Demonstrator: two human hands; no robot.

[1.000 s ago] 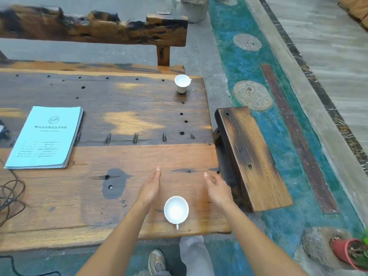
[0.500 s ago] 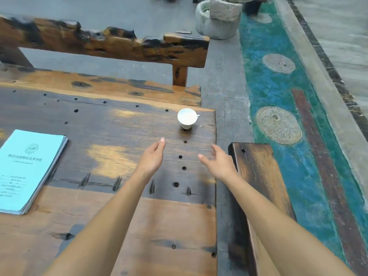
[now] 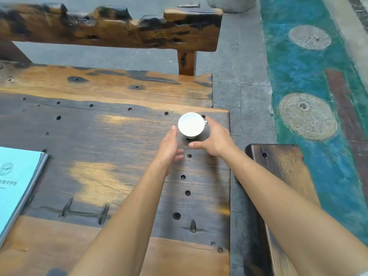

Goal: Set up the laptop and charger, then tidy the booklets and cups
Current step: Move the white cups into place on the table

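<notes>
A small white cup (image 3: pixel 190 124) stands upright near the far right corner of the dark wooden table (image 3: pixel 103 140). My left hand (image 3: pixel 170 146) is open just left of the cup, fingertip close to its rim. My right hand (image 3: pixel 214 138) is open on the cup's right side, fingers curved around it and hiding its handle; I cannot tell whether it touches. A stack of light blue booklets (image 3: pixel 17 186) lies at the table's left edge, partly cut off. No laptop, charger or second cup is in view.
A rough wooden bench back (image 3: pixel 111 28) runs behind the table. A low wooden bench (image 3: pixel 282 176) sits right of the table, across a narrow gap. Beyond it are grey paving and a teal floor strip with round stone discs (image 3: pixel 307 116).
Both hands have left the near cup and reached forward to the far cup, now flanking it. The view has moved forward, so the near cup and cables are out of frame.
</notes>
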